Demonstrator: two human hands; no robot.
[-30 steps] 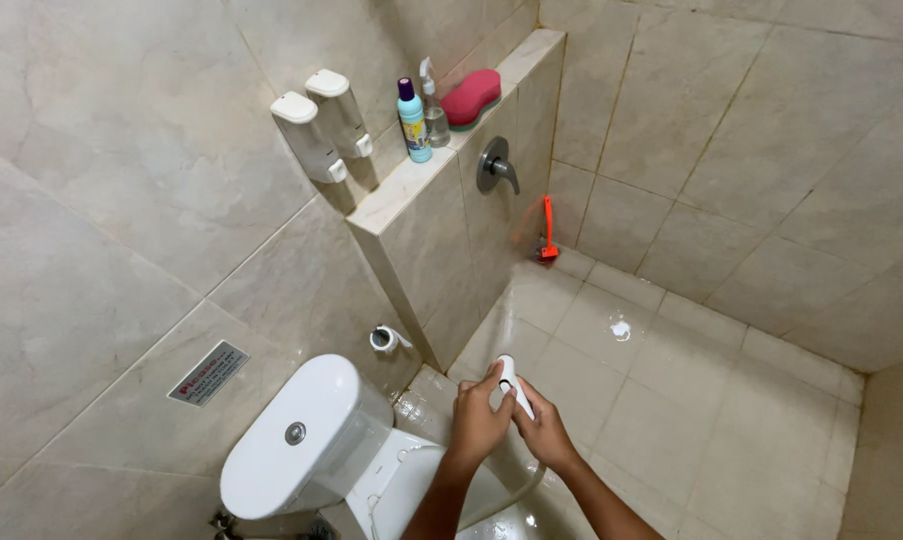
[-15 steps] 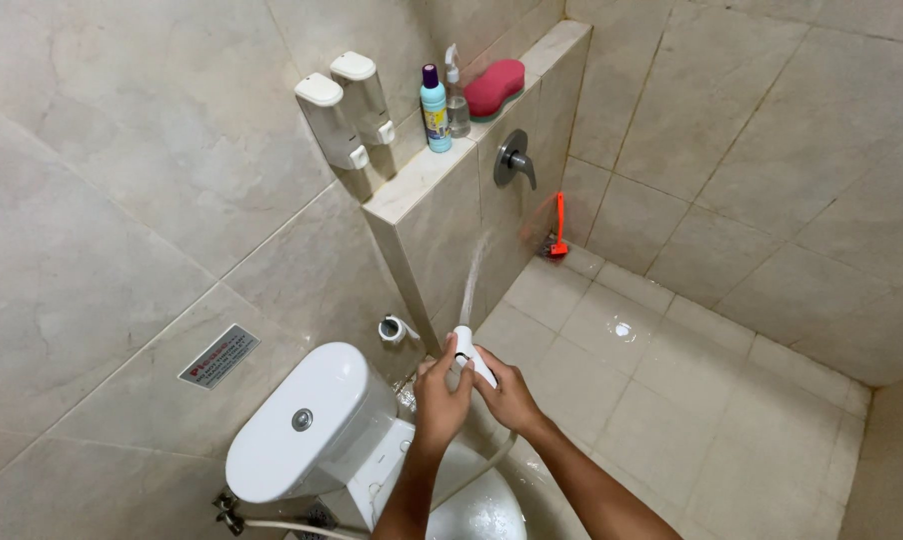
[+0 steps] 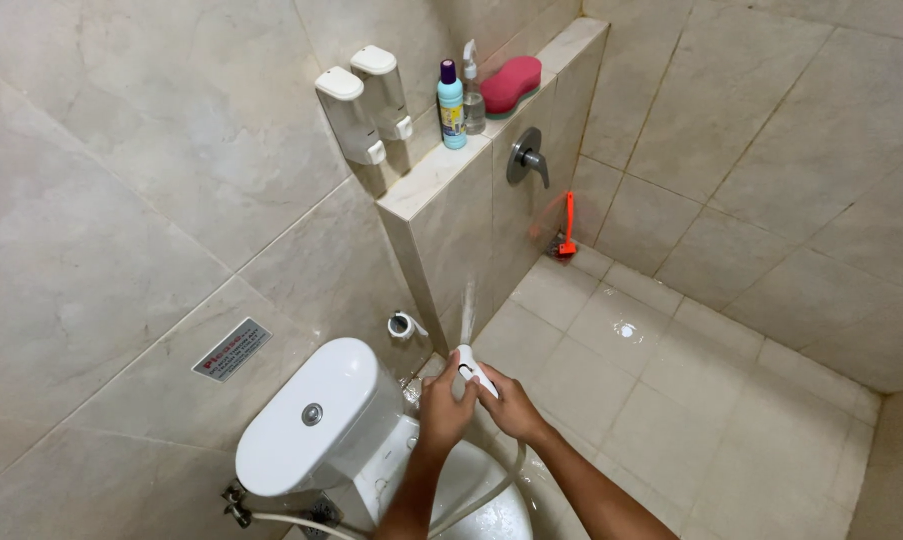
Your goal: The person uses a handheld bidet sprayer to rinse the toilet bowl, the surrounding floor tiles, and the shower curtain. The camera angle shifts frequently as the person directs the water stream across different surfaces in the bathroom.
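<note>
Water now jets steadily from the white hand sprayer [image 3: 469, 366] onto the low tiled wall [image 3: 472, 215], with the left hand [image 3: 443, 411] and right hand [image 3: 512, 404] both closed around it above the toilet bowl [image 3: 492, 500], so rinsing looks underway.

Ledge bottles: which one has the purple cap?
The blue plastic bottle, standing upright on the tiled ledge. The clear spray bottle beside it has a white trigger top, next to the pink sponge.
</note>
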